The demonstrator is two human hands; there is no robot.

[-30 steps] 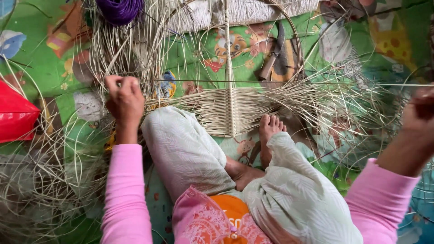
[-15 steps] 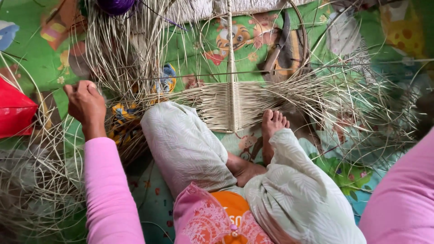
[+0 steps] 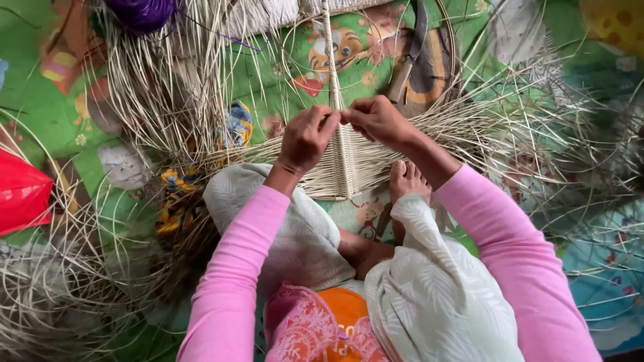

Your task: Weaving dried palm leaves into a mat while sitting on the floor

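**Both hands meet at the spine of a cane weaving**

Squarely in front of the seated person, a pale woven panel [image 3: 349, 161] lies on a bright cartoon-printed floor mat [image 3: 282, 67], its lower edge against the knees. Its stiff central rib [image 3: 333, 74] runs straight away from the body, while the woven rows cross it from side to side and fray out into loose strands at both ends. The left hand [image 3: 306, 137] and right hand [image 3: 380, 121] are drawn together at the rib, fingertips nearly touching, each curled tight in a pinch on thin cane at the top of the woven section. The strands are slender, dry and straw-coloured; the weave is close and ribbed. A bare foot [image 3: 404, 181] rests at the panel's lower right edge. Heaps of loose cane [image 3: 74, 288] lie to the left, a purple coil [image 3: 141, 12] sits at the top, a wooden-handled knife [image 3: 408, 60] lies beyond the hands, and a red bag [image 3: 20, 194] sits at far left.
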